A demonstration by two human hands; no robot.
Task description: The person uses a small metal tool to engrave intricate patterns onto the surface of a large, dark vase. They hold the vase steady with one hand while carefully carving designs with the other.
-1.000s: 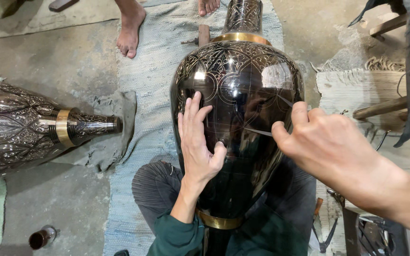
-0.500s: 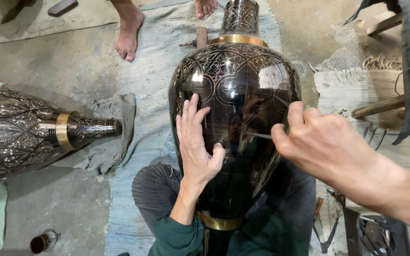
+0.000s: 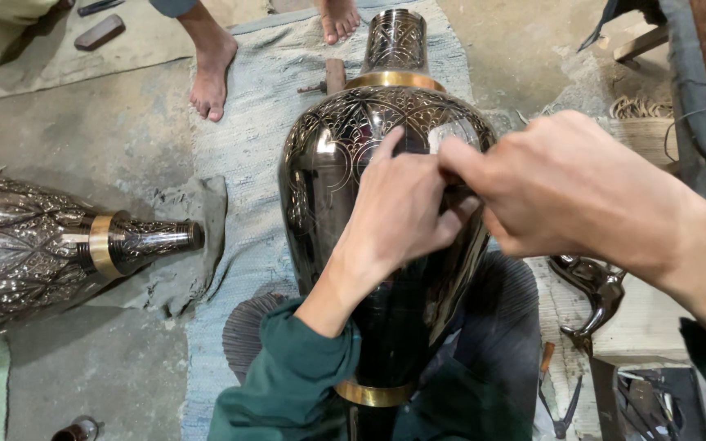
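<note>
Vase [image 3: 345, 163], dark and engraved, stands between my knees on the blue mat [image 3: 247, 106], my left hand [image 3: 398, 216] spread flat against its shoulder while my right hand [image 3: 565, 184] pinches closed near it, so steady pressure and short strokes seem wisest.

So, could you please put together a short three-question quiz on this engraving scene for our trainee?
1. True or false: the left hand rests on the dark engraved vase.
2. Which lies at the left? A) a second engraved vase on its side B) a bucket C) a chair
3. What colour is the band below the dark vase's neck?

Key: 1 true. 2 A. 3 gold; the right hand meets the left hand's fingers just below it.
</note>
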